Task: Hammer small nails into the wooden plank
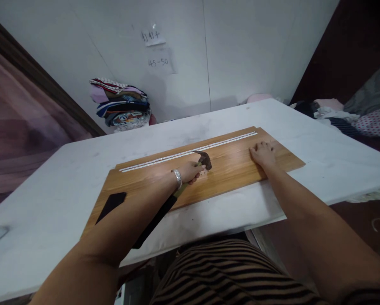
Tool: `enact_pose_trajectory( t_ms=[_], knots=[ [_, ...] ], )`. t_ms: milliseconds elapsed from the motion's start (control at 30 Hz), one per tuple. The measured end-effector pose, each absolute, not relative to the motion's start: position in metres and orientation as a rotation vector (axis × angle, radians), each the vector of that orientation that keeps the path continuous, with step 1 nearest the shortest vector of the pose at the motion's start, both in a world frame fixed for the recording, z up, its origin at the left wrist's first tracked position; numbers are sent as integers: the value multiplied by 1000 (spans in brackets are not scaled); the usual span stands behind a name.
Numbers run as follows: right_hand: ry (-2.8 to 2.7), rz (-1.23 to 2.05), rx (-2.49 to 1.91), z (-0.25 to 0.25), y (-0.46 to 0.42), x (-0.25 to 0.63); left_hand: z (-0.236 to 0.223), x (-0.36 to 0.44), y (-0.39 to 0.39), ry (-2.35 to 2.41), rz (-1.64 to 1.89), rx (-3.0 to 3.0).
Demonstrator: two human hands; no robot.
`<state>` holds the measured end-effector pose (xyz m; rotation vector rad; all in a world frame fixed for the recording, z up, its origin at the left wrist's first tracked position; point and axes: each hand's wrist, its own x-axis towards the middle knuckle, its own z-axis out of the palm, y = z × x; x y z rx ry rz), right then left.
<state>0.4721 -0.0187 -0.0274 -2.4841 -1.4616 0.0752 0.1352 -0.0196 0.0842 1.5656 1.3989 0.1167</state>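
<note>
A claw hammer is in my left hand, which is closed around the handle close to the head. The handle's long black grip runs back under my forearm, beyond the board's front edge. Below the hammer head, several tiny items, perhaps nails, lie on the wooden board; they are too small to make out. My right hand rests on the board's right part with its fingers apart, holding nothing. Two thin white strips stretch along the board's far side.
The board lies on a white-covered table. A flat black object sits on its left end, partly behind my forearm. Folded clothes are stacked at the back left by the wall. More fabric lies beyond the right edge.
</note>
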Motion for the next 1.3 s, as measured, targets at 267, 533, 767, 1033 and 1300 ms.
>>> enact_pose_trajectory(
  t_ms=[267,533,767,1033,1300],
  knots=[
    [-1477,74,-2489,-26,-20,472,87,138,-26,1411,79,1582],
    [-1467,86,-2495,-23,-20,470,82,135,-20,1407,101,1563],
    [-1477,96,-2505,-22,-20,470,82,135,-20,1405,82,1554],
    [-1478,77,-2494,-27,-19,472,85,137,-21,1424,92,1568],
    [-1477,72,-2492,-26,-19,472,84,137,-19,1408,113,1559]
  ],
)
